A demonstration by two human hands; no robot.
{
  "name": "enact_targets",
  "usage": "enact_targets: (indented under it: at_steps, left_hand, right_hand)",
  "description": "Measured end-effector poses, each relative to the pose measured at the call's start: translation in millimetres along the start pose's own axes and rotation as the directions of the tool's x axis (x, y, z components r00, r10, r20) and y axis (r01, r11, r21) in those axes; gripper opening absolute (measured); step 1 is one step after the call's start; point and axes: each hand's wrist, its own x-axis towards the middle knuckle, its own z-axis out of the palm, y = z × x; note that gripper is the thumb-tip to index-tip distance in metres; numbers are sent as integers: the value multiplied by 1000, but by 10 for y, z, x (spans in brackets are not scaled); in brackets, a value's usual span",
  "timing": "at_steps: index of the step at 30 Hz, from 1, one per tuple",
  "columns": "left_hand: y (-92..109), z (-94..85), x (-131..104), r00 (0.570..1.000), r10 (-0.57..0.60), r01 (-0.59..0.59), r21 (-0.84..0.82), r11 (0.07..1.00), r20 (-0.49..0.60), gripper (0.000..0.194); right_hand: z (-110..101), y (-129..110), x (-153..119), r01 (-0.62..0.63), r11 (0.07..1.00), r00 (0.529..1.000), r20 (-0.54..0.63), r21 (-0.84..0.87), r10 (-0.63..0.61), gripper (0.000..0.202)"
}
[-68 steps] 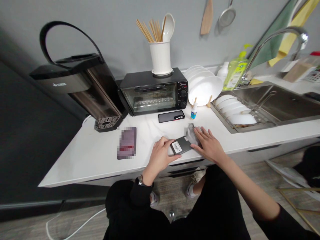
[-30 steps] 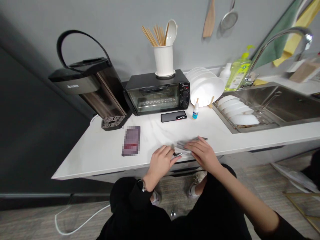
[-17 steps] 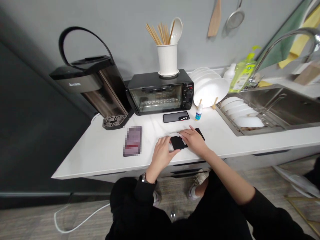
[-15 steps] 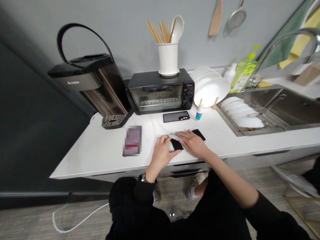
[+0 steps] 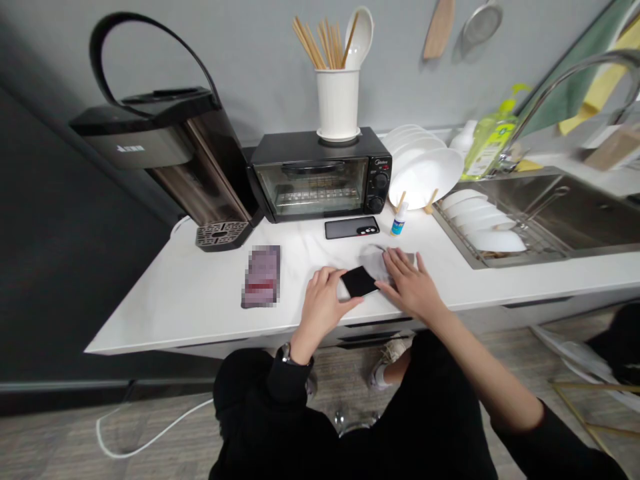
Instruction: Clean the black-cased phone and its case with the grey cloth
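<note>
A black-screened phone (image 5: 359, 281) lies on the white counter in front of me. My left hand (image 5: 323, 293) is closed on its left end, thumb at the near edge and fingers at the far edge. Over the phone's right part my right hand (image 5: 407, 283) presses a thin grey cloth (image 5: 374, 260), fingers fairly straight and thumb at the near side. Hand and cloth hide the phone's right end. Behind the cloth stands a small spray bottle (image 5: 399, 220) with a blue label. A dark phone case (image 5: 351, 227) with camera cutouts lies left of the bottle.
A pixelated purple phone-shaped item (image 5: 261, 277) lies to the left. Along the back stand a water dispenser (image 5: 200, 160), a toaster oven (image 5: 320, 177) topped by a chopstick holder (image 5: 337, 103), and a rack of plates (image 5: 425, 173). On the right is a sink (image 5: 585, 220) with bowls.
My right hand has slid right along the phone with the cloth, uncovering more of the black screen. My left hand keeps its hold. The view has shifted slightly.
</note>
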Motion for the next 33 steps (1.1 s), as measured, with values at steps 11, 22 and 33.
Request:
enact_targets:
  at_steps: [11, 22, 33]
  left_hand:
    - [-15, 16, 0, 1000, -2, 3, 8, 1000, -15, 68]
    - [-42, 23, 5, 1000, 3, -3, -22, 1000, -17, 68]
    - [-45, 18, -7, 1000, -4, 4, -6, 1000, -9, 62]
  right_hand:
    - [21, 66, 17, 48, 997, 998, 40, 67, -51, 81]
    - [50, 44, -19, 66, 988, 998, -8, 141, -65, 92]
    - [89, -90, -19, 192, 954, 978, 33, 230, -205, 97]
